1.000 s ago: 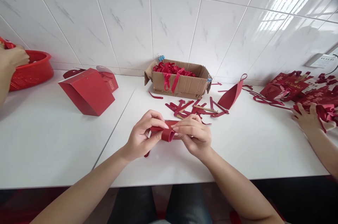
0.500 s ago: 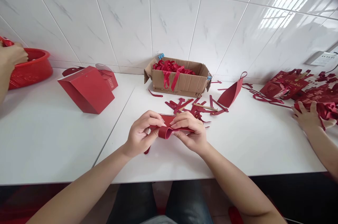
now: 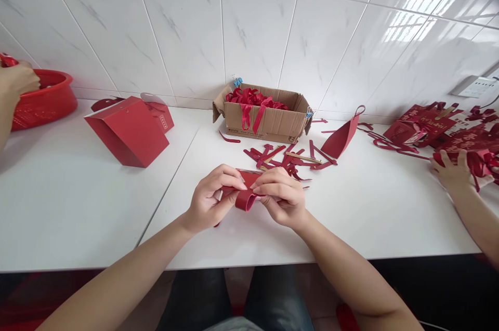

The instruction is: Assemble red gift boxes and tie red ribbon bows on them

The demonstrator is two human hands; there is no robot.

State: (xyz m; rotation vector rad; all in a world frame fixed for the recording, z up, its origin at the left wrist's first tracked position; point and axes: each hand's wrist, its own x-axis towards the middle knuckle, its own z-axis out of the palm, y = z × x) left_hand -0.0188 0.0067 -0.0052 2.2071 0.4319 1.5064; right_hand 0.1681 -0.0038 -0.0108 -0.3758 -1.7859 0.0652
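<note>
My left hand (image 3: pixel 214 196) and my right hand (image 3: pixel 281 197) are closed on a red gift box (image 3: pixel 252 180) above the table, one at each side. Between my thumbs a red strap handle (image 3: pixel 245 200) bends into a loop that points toward me. My fingers cover most of the box, and where the strap ends meet it is hidden. Just beyond my hands lies a loose pile of red straps (image 3: pixel 290 159). The tip of another strap pokes out under my left hand.
A cardboard box (image 3: pixel 257 126) of red ribbons stands by the wall. Red boxes (image 3: pixel 128 131) are at left, a folded one with a loop (image 3: pixel 342 136) at right. Co-workers' hands reach in beside a red basket (image 3: pixel 58 102) and ribboned boxes (image 3: pixel 424 126).
The strap loop has shifted slightly toward me and tipped down. My hands stay nearly in place around the box. At the right, the co-worker's hand has moved a little on the ribboned box.
</note>
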